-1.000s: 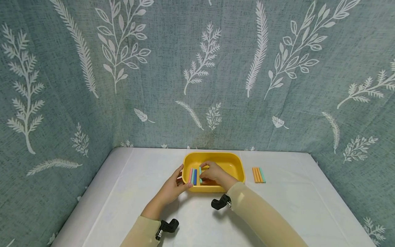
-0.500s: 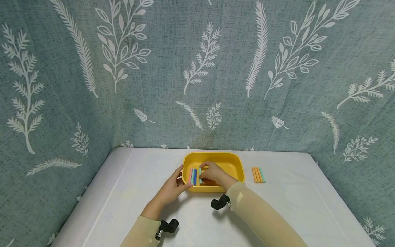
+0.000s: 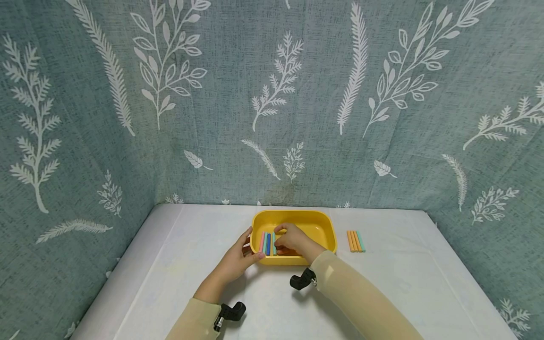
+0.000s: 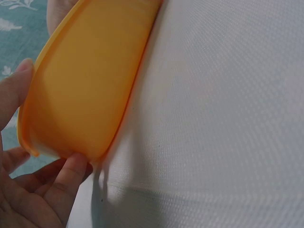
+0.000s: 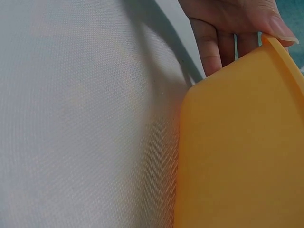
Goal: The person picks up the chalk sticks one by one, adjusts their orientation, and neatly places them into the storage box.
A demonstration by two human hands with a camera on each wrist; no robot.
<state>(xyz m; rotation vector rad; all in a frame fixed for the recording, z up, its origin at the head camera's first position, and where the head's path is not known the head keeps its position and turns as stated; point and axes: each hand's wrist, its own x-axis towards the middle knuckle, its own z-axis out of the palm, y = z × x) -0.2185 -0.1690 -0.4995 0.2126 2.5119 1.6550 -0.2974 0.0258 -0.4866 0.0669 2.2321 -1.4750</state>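
Note:
A yellow tray [image 3: 325, 236] sits on the white table. My left hand [image 3: 236, 259] grips its near left corner, thumb on the rim; the left wrist view shows curled fingers [image 4: 69, 178] against the tray wall. Inside the tray, a pink, a green and a blue chalk-like stick [image 3: 268, 244] lie side by side at the left. Just right of them is a light green stick [image 3: 274, 243], which my right hand [image 3: 295, 240] pinches at its right side with bent fingers; the exact contact is small to see. The right wrist view shows the tray's outer wall [image 5: 237, 142].
To the right of the tray, several orange sticks [image 3: 353, 241] and one green stick [image 3: 361, 241] lie in a row on the table [image 3: 399, 269]. Patterned teal cloth [image 3: 238, 118] hangs behind and on both sides.
The light green stick has shifted slightly left toward the blue one and now shows more of its length. The left hand and tray hold nearly still; the right hand has barely moved.

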